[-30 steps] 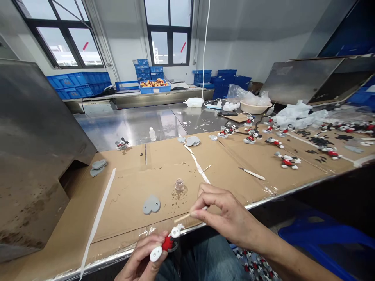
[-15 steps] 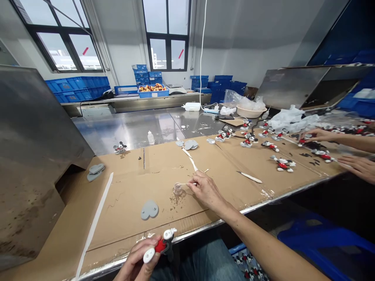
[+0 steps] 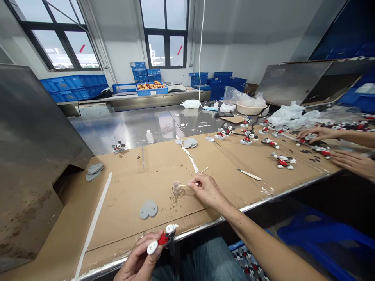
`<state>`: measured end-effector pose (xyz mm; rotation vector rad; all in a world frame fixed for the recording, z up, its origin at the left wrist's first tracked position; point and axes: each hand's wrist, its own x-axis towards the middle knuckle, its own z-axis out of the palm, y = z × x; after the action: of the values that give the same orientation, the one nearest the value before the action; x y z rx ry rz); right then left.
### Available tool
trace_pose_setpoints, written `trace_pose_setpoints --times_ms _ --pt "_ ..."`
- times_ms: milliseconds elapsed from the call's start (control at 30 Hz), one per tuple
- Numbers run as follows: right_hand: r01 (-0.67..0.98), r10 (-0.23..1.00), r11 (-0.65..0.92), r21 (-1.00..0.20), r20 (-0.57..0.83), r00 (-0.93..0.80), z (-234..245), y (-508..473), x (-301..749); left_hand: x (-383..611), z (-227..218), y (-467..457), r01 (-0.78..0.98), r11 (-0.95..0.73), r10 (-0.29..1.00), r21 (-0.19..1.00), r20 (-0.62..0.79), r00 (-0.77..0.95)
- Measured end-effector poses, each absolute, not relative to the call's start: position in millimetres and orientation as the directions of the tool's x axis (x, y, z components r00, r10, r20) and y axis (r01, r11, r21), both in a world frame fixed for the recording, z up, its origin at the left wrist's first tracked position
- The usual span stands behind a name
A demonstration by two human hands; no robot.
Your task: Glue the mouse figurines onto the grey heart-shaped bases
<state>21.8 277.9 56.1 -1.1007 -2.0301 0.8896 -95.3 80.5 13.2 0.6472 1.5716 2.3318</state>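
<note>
At the table's front edge my left hand (image 3: 142,255) is closed around a red, white and black mouse figurine (image 3: 164,239), with the white feet facing up. My right hand (image 3: 206,190) pinches a thin white stick (image 3: 184,185), probably a cotton swab. The stick's far end reaches into a small clear glass jar (image 3: 177,188) standing on the cardboard. Brown specks lie around the jar's base. A grey heart-shaped base (image 3: 149,209) with small holes rests between the jar and my left hand.
More grey bases (image 3: 190,143) lie behind, others (image 3: 94,171) at left. A white-handled knife (image 3: 249,174) lies to the right, near several mouse figurines (image 3: 283,160). A co-worker's hands (image 3: 318,134) handle figurines at far right. A metal housing (image 3: 35,164) blocks the left side.
My left hand and the figurine have shifted slightly right and up. My right hand keeps the stick at the jar. The co-worker's hands have moved a little left.
</note>
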Motion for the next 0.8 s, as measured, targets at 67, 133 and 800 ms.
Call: trace_pose_setpoints --times_ms 67,133,800 --pt "0.388 0.882 0.349 -0.853 0.158 -0.444 59 276 22 -99 11 83 0.012 -0.405 0.477 0.914 0.223 -0.850" --pt "0.333 0.871 0.284 -0.899 0.096 -0.482 66 270 24 -104 8 84 -0.013 -0.425 0.518 0.905 0.232 -0.823" --pt "0.275 0.725 0.287 -0.918 0.020 -0.688 120 200 51 -110 9 71 0.067 -0.518 0.577 0.853 0.406 -0.709"
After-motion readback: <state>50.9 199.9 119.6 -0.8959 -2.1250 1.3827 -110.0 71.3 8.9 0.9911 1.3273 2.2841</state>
